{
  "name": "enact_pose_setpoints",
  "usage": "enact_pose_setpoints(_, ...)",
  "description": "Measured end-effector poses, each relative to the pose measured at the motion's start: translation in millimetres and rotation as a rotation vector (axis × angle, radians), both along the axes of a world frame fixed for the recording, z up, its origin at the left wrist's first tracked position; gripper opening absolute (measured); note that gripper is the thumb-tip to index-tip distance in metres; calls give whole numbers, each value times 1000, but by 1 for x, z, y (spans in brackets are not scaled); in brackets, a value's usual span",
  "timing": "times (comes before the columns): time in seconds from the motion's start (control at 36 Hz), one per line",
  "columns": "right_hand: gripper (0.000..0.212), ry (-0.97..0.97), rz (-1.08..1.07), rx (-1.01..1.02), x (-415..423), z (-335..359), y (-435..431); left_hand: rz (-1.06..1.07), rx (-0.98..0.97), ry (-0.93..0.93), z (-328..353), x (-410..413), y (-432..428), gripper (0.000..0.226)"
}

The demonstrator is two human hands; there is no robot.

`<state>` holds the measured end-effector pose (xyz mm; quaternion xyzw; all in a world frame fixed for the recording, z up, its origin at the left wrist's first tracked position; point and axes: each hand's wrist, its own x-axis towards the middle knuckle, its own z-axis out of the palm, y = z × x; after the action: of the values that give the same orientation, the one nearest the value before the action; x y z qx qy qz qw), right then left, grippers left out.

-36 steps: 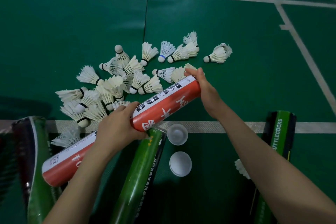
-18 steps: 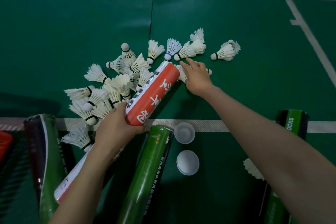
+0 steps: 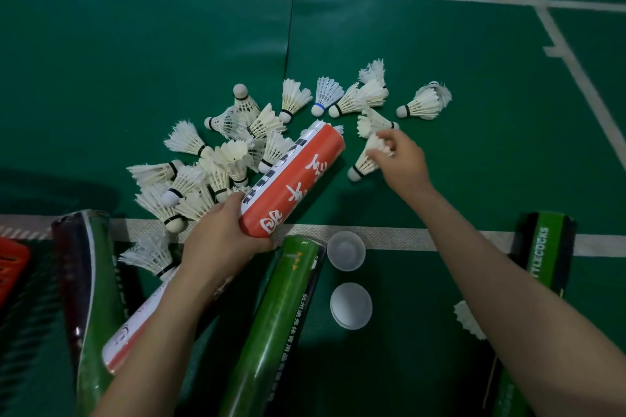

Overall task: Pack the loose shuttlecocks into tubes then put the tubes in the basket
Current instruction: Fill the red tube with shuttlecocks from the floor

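Note:
My left hand (image 3: 223, 234) grips a red and white tube (image 3: 294, 179) around its middle, its open end pointing up and away toward the pile. Several loose white shuttlecocks (image 3: 233, 152) lie scattered on the green court floor beyond it. My right hand (image 3: 401, 159) pinches the feathers of one shuttlecock (image 3: 364, 164) just right of the tube's mouth, its cork pointing down-left. A red basket (image 3: 10, 264) shows at the left edge.
Green tubes lie near me: one in the centre (image 3: 277, 325), one at left (image 3: 91, 298), one at right (image 3: 545, 254). Two white caps (image 3: 346, 250) (image 3: 351, 305) rest on the floor between my arms. A lone shuttlecock (image 3: 469, 320) lies by my right forearm.
My right hand left the tube's mouth, reached right into the pile and took hold of a shuttlecock. The tube swung more upright in my left hand.

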<state>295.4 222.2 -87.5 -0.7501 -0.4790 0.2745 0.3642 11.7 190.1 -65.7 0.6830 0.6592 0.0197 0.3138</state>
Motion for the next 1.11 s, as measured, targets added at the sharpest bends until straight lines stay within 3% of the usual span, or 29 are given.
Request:
enact_pose_setpoints(0.17, 25, 419, -259, 270, 17, 31, -11, -112, -42, -30, 5, 6, -1, 100)
enact_pose_setpoints(0.28, 22, 549, -287, 285, 21, 47, -9, -173, -29, -53, 7, 13, -3, 102)
enact_pose_setpoints(0.44, 22, 570, -91, 182, 6, 47, -17, -203, -2, -125, 9, 18, -5, 100)
enact_pose_setpoints(0.58, 41, 525, 69, 166, 7, 40, -24, -199, 14, -154, 10, 18, -8, 103)
enact_pose_setpoints(0.78, 37, 611, 93, 102, 5, 32, -32, -184, 69, -115, 9, 19, -10, 98)
enact_pose_setpoints(0.92, 44, 499, 147, -13, -5, 30, -47, -239, 98, -35, 13, 29, -12, 97)
enact_pose_setpoints(1.0, 39, 576, 97, -24, -4, 23, -58, -265, 99, 47, 15, 36, -15, 95)
enact_pose_setpoints(1.11, 50, 703, -131, -43, 6, 14, -67, -343, 87, 96, 21, 52, -18, 86)
